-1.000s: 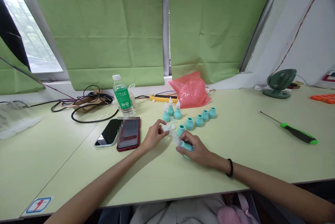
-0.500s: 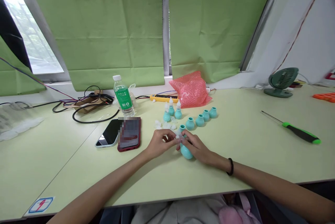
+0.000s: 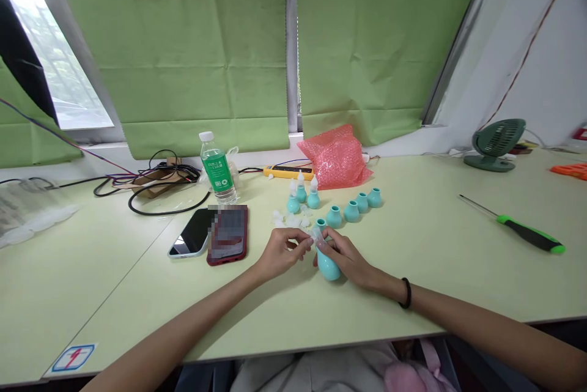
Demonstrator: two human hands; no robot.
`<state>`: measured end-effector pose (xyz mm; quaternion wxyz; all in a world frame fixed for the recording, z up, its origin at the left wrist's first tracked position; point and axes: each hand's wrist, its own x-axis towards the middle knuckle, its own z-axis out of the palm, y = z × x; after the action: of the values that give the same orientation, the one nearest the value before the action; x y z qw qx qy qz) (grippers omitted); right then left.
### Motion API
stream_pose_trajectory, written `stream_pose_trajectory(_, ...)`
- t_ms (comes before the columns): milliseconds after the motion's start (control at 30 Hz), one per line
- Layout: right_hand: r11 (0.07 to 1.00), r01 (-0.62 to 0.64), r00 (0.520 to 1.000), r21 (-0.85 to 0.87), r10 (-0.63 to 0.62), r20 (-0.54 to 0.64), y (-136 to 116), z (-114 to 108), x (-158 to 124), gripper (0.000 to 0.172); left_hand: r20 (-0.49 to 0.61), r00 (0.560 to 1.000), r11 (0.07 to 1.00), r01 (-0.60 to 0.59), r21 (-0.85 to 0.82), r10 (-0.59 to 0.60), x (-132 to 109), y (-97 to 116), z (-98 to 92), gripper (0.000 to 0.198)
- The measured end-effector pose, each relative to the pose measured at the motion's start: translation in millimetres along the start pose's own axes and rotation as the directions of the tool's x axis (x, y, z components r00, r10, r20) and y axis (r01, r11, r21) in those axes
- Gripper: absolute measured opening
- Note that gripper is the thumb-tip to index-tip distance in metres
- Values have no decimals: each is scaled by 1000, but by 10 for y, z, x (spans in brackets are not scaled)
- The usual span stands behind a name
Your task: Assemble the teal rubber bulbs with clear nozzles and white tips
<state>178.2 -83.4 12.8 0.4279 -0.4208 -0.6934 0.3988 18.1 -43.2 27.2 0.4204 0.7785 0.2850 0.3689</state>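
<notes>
My right hand grips a teal rubber bulb resting on the table, its neck pointing up and left. My left hand pinches a small clear plastic tip at the bulb's neck. Just behind lie several loose clear tips. Beyond them stand three teal bulbs with tips fitted and a row of several open teal bulbs.
Two phones lie left of my hands, with a water bottle and tangled cables behind. Pink bubble wrap and a yellow power strip sit at the back. A green-handled screwdriver and a small fan are to the right.
My left hand moved from the loose tips back to the bulb, bringing a clear tip to its neck. My right hand turned the bulb more upright.
</notes>
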Motion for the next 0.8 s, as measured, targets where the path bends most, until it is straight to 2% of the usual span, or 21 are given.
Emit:
stream_pose_trajectory(167, 1000, -13, 996, -26, 10, -94, 22, 33, 12, 31, -126, 990, 986, -49, 158, 69, -23, -4, 36, 24)
stream_pose_trajectory(300, 999, -1, 992, -46, -4, -127, 28, 42, 18, 30, -228, 961, 974, -116, 192, 159, -42, 2, 52, 17)
stream_pose_trajectory(467, 998, 10, 992, -59, -17, -123, 49, 42, 21, 30, -257, 925, 945, -216, 246, 278, -55, -25, 61, 14)
stream_pose_trajectory(633, 994, 4, 992, -106, -17, -124, 81, 46, 16, 27, -230, 847, 824, -344, 449, 479, -70, -62, 108, 14)
stream_pose_trajectory(700, 992, 4, 993, -124, -19, -117, 82, 48, 8, 25, -238, 841, 814, -336, 474, 485, -81, -60, 131, 14)
stream_pose_trajectory(800, 988, 13, 992, -154, -32, -122, 72, 51, -6, 23, -254, 865, 843, -289, 454, 433, -97, -47, 146, 15)
